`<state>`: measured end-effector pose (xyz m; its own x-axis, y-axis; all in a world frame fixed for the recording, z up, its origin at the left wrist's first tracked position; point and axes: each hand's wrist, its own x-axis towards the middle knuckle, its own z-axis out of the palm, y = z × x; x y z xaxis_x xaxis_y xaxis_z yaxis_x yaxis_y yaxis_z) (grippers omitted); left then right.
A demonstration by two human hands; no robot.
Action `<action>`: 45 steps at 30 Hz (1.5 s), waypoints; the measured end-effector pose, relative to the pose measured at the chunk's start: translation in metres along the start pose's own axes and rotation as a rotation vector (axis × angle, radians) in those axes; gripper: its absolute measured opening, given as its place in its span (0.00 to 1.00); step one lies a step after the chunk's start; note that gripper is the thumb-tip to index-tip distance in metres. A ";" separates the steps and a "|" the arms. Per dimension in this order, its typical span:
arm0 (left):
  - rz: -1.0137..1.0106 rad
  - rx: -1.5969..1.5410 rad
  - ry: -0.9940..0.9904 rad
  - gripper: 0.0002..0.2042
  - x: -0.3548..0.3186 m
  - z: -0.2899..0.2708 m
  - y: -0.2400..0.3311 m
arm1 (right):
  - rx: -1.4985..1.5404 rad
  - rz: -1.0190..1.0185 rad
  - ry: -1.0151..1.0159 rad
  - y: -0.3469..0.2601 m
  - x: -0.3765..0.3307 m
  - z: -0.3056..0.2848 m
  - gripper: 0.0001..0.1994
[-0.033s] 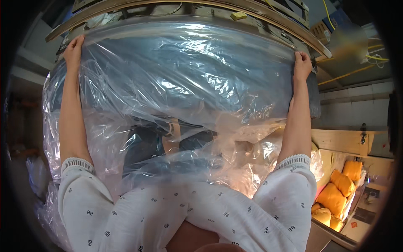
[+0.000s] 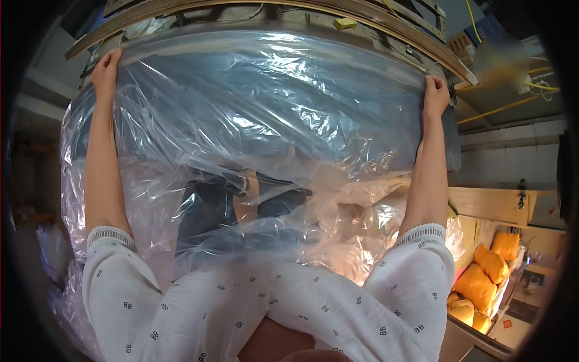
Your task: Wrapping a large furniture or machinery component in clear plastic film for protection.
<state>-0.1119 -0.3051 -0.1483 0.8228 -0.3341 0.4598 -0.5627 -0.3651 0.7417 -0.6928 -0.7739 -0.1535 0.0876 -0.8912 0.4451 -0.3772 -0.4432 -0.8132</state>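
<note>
Sheeting (image 2: 265, 127) of clear plastic lies before you, short of the wooden rail (image 2: 102, 37), your left hand (image 2: 105, 71) and right hand (image 2: 435, 95) pinching its far edge well apart, presumably to spread the creased span between them.

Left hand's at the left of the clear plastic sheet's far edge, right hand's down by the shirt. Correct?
Not the right hand: the head view shows it up at the far edge of the clear plastic sheet too, toward the right. The left hand is at the left of that edge, as you said.
</note>
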 end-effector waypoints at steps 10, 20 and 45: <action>-0.025 0.136 0.088 0.15 0.005 -0.004 -0.014 | -0.318 -0.022 0.134 -0.002 0.004 0.003 0.17; -0.175 -0.239 -0.052 0.12 -0.003 -0.009 -0.003 | -0.241 0.053 0.175 0.010 0.017 -0.010 0.20; 0.550 -0.287 -0.321 0.15 -0.145 0.061 0.186 | -0.229 -0.583 -0.853 -0.183 -0.195 0.012 0.20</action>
<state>-0.3410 -0.3774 -0.1064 0.3351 -0.6606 0.6717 -0.8112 0.1602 0.5623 -0.6295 -0.5205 -0.0963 0.8963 -0.3589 0.2605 -0.2254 -0.8746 -0.4292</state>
